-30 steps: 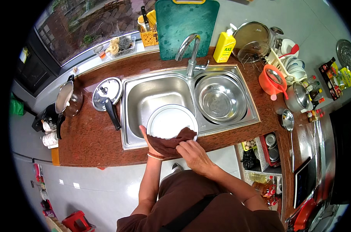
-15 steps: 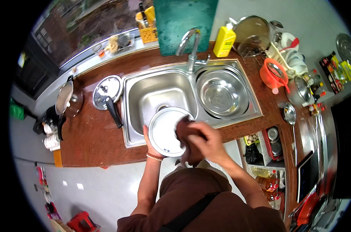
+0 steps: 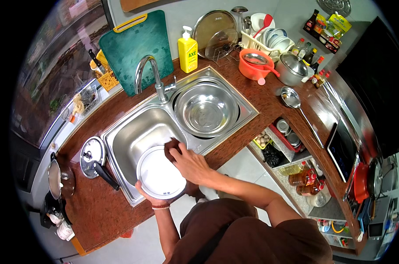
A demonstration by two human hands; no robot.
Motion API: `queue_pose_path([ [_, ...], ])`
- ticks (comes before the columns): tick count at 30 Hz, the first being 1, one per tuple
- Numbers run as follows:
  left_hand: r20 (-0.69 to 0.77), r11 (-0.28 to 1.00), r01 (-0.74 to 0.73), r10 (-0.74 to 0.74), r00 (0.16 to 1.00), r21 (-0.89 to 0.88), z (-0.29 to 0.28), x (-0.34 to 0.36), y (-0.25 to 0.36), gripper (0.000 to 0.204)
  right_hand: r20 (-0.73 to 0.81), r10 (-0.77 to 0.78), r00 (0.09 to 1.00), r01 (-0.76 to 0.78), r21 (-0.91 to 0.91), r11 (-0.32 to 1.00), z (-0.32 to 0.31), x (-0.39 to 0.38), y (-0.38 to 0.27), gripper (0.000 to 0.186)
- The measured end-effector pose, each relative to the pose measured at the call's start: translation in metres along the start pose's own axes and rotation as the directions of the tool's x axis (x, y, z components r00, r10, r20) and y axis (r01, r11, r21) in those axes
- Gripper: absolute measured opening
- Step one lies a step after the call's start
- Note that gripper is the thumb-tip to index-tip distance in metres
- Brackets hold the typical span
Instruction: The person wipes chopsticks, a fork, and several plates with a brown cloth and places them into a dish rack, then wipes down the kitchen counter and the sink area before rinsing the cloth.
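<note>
While our left hand [image 3: 151,196] grips the plate [image 3: 159,171], our right hand [image 3: 193,167] holds cloth [image 3: 170,148] at its rim, likely wiping; the next stroke needs steady support.

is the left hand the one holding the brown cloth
No, the brown cloth is in the right hand, while the left hand holds the white plate.

plate [image 3: 161,171]: white, dark rim marks | cloth [image 3: 170,148]: dark brown | countertop [image 3: 94,220]: mottled red-brown | chopping board [image 3: 135,53]: green | bottle [image 3: 188,55]: yellow
</note>
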State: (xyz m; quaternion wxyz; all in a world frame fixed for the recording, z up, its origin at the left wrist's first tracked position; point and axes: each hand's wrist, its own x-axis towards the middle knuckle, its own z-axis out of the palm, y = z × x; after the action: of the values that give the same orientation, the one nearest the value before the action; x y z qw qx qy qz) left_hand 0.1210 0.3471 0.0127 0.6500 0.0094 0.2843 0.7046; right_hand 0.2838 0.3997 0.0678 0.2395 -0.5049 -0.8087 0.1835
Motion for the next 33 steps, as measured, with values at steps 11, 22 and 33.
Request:
queue_pose_path([
  [11,0.001,0.996,-0.082,0.082,0.997,0.038,0.002,0.047,-0.006,0.066,0.145,0.254,0.956,-0.262,0.809,0.526,-0.039,-0.070,0.054,0.037],
  [22,0.027,0.998,0.060,-0.061,0.998,0.031,0.060,0.083,-0.121,0.075,-0.292,0.466,0.835,-0.509,-0.086,0.857,-0.162,-0.024,0.274,0.047],
  [33,0.261,0.949,0.291,-0.254,0.931,-0.117,0.241,0.131,-0.272,0.078,0.188,-0.653,0.734,0.678,-0.146,0.720,-0.257,0.028,0.317,0.050],
])
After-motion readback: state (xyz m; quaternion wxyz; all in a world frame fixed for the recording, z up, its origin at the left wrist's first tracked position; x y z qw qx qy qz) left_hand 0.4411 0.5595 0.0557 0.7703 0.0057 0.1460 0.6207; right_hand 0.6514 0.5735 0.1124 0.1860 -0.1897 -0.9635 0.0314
